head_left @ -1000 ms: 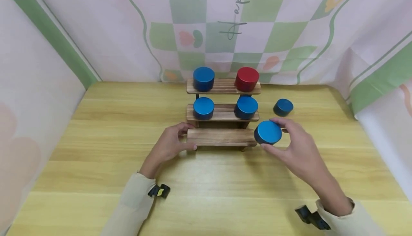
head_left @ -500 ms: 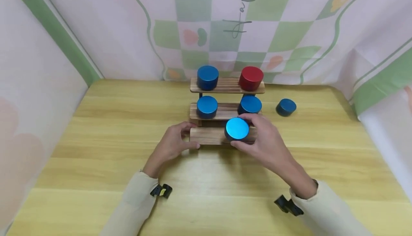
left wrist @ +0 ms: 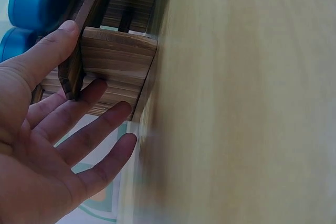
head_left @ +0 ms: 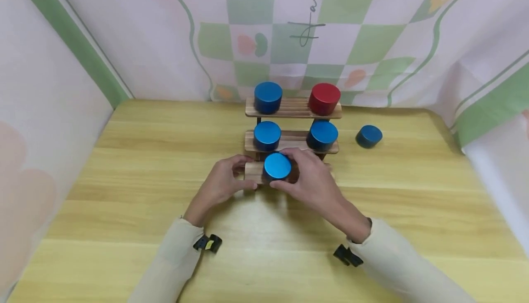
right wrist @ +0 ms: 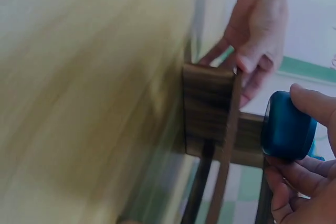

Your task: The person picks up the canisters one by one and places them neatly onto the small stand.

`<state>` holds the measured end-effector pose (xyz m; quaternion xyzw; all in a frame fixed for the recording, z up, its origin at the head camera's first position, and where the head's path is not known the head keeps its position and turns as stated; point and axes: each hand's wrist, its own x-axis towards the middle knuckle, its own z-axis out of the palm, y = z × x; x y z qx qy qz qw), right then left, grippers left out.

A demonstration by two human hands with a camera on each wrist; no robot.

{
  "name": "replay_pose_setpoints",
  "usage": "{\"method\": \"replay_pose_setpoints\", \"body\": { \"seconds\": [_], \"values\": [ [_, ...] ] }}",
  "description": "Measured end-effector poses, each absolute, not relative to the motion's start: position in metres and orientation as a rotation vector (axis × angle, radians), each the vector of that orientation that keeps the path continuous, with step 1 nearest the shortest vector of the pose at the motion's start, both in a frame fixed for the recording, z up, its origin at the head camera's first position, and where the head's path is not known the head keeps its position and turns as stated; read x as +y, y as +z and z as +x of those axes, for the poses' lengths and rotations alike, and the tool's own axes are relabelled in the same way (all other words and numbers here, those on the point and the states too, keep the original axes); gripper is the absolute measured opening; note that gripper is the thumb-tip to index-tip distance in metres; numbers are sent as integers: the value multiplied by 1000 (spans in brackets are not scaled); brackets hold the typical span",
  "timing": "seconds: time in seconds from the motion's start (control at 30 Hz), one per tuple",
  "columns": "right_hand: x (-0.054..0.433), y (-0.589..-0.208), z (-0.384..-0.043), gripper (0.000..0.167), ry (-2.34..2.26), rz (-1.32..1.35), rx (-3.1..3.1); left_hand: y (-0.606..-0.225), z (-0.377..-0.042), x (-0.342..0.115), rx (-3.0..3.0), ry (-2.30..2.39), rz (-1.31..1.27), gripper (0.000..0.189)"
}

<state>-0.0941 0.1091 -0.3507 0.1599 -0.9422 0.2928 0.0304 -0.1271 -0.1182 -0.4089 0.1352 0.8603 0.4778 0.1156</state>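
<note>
A three-tier wooden display stand stands on the table. My left hand holds the left end of its lowest shelf, thumb at the front edge and fingers around the back; in the left wrist view the lower fingers are spread. My right hand grips a blue round tin by its sides between thumb and fingers. In the right wrist view a gap shows between this tin and the lowest shelf board. It is over the shelf's left half.
Two blue tins sit on the middle shelf. On the top shelf are a blue tin at left and a red tin at right. Another blue tin rests on the table right of the stand. A patterned curtain hangs behind.
My right hand has carried the blue tin leftward, from beside the lowest shelf's right end to over its left half. The left hand keeps its hold on the stand.
</note>
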Motion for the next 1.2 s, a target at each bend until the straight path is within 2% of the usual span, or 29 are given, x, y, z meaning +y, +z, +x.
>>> {"method": "replay_pose_setpoints", "body": {
  "seconds": [0.6, 0.93, 1.2],
  "values": [
    [88, -367, -98, 71, 803, 523, -2849, -410, -128, -117, 2454, 1483, 406, 55],
    [86, -376, -96, 77, 740, 498, -2787, -408, -127, -117, 2447, 1483, 400, 56],
    [84, -378, -98, 74, 762, 499, -2778, -408, -127, -118, 2439, 1479, 365, 57]
  ]
}}
